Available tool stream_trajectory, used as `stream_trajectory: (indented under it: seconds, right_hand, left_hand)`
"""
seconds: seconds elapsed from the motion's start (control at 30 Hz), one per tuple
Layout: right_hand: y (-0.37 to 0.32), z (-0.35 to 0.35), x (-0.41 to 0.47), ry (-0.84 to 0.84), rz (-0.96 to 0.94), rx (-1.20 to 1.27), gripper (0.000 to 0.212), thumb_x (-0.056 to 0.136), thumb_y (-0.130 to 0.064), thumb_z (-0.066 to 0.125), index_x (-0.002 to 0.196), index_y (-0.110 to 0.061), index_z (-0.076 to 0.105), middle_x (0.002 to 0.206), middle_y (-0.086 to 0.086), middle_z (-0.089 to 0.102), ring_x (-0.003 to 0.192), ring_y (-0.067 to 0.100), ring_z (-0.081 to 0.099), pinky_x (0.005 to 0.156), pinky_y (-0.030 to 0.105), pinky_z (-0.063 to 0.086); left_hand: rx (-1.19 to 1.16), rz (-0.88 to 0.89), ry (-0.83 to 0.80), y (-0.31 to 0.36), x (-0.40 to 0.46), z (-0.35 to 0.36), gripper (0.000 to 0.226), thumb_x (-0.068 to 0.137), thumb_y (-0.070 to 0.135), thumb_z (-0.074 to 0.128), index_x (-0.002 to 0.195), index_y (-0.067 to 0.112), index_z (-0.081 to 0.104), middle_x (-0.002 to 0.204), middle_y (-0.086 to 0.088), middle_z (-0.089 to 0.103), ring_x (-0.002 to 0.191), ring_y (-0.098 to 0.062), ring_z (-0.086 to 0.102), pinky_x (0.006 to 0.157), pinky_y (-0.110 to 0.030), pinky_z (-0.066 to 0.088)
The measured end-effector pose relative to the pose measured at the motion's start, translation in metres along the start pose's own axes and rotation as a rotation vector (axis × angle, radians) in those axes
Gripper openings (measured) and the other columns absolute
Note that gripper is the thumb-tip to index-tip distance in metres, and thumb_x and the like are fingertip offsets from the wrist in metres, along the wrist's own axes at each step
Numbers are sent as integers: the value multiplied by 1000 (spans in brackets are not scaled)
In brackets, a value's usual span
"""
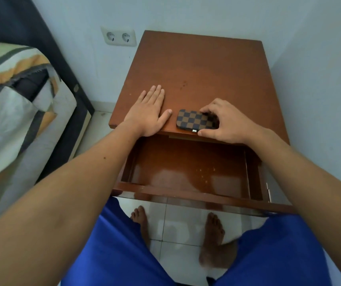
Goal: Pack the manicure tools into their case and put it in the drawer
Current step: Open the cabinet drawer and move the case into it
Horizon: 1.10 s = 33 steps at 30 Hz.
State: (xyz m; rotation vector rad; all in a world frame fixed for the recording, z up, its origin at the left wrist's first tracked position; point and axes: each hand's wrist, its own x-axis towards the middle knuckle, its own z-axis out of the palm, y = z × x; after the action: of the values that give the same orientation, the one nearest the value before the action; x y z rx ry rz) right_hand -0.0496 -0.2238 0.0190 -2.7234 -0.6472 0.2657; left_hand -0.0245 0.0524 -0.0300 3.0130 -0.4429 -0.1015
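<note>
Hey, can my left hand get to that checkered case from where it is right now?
Probably yes. The left hand lies flat on the nightstand top, its thumb just beside the checkered case, with nothing between them. The right hand already grips the case's right end, leaving the left end free.

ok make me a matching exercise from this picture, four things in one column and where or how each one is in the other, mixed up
Things:
1. case
2. drawer
3. left hand
4. wall socket

Places or states:
A. pulled open, nothing visible inside
B. on the wall behind the table, to its left
C. flat, palm down on the table top
D. closed, at the table's front edge, under the right hand's fingers

Pairs: 1-D, 2-A, 3-C, 4-B
</note>
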Motion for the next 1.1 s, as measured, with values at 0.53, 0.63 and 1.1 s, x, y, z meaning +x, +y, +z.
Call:
stream_trajectory:
  seconds: [0.53,0.63,1.1]
  right_hand:
    - [-20,98,-45,-233,-37,-14,78,85,-53,79,149,-17,53,138,-2,52,128,18,51,108,34,47]
    - [-14,114,-32,-266,28,-14,78,82,-52,82,147,-17,54,137,0,52,128,22,51,110,37,46]
    - [-12,120,-31,-293,74,-41,87,79,-59,81,151,-22,46,151,5,47,140,27,46,114,43,45]
  left_hand:
    - [5,1,0,1,-2,-2,81,108,64,10,170,13,3,179,-7,0,165,-21,-3,133,-41,-1]
    - [6,2,-1,0,-2,-1,81,108,64,10,170,13,2,179,-7,-1,165,-21,-4,133,-41,-1]
    - [-3,0,18,1,-2,0,81,107,64,12,170,14,3,179,-6,1,165,-19,-3,133,-40,-1]
